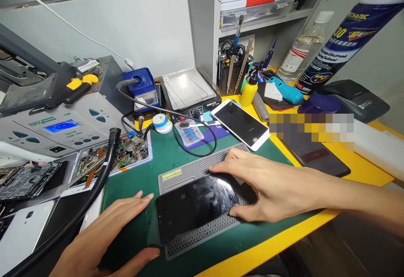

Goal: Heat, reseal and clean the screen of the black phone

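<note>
"From my head camera, where's the black phone (192,209)?"

"It lies face up on the grey pad (195,171), on my green mat (126,174)."

"And your hands?"

"My right hand (268,180) arches over the phone's right end, thumb at the near edge, fingers by the far one; I can't tell whether it grips. My left hand (97,235) is open and holds nothing, its thumb just beside the near left corner."

"What's in the containers?"

"The mesh cup (224,73) holds scissors (241,51), and tweezers (231,75) stand at its front. The shallow tray (150,155) on my left is full of circuit board scraps (131,153). A clear bottle (295,64) has colourless liquid in it. Papers show through the plastic drawer (261,16)."

"The little round tub (161,123)?"

"I can't tell what's inside."
</note>
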Available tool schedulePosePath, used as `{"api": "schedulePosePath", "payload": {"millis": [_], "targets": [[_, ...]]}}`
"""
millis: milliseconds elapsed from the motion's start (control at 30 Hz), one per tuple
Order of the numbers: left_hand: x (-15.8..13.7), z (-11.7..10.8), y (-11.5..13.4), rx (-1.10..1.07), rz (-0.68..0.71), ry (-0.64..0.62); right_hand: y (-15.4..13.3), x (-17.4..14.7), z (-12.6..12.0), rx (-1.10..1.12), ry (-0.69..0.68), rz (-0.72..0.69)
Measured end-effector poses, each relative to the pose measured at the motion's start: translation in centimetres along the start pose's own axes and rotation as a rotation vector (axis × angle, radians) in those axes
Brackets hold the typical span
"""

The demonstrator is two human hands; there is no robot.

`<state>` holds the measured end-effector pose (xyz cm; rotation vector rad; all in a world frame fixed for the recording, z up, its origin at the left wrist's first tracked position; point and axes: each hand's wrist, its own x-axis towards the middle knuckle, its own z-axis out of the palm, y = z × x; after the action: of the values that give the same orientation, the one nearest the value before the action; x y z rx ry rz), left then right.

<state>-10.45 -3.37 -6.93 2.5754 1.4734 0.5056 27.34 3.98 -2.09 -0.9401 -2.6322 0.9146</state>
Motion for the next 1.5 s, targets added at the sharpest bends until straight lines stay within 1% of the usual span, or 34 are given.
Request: {"api": "schedulePosePath", "payload": {"millis": [167,367,467,567,667,867,1100,1267,1500], "targets": [[0.1,0.1,-0.2,0.016,0.014,-0.001,0.2,0.0,-0.2,0.006,0.006,0.013],[0.3,0.1,-0.6,0.031,0.027,-0.041,0.4,-0.3,-1.4,0.085,-0.046,0.034],[0.2,-0.1,-0.3,0.04,-0.01,-0.051,0.5,-0.4,-1.7,0.098,-0.054,0.069],[0.3,-0.5,0.4,0.043,-0.065,-0.077,0.5,-0.5,-1.6,0.083,-0.049,0.092],[0.8,-1.0,1.1,0.046,-0.079,-0.101,0.5,-0.6,-1.5,0.064,-0.048,0.105],[1.8,-1.7,1.6,-0.001,-0.021,-0.131,1.0,-0.8,-1.1,0.043,-0.044,0.122],[1.8,-2.1,2.0,-0.032,-0.048,-0.177,2.1,-1.5,-0.3,-0.012,-0.032,0.124],[2.0,-2.1,2.2,-0.043,-0.067,-0.178,2.5,-1.7,-0.1,-0.07,-0.047,0.129],[1.8,-1.7,1.9,-0.015,-0.025,-0.125,1.3,-0.9,-0.9,-0.039,-0.08,0.112]]}}
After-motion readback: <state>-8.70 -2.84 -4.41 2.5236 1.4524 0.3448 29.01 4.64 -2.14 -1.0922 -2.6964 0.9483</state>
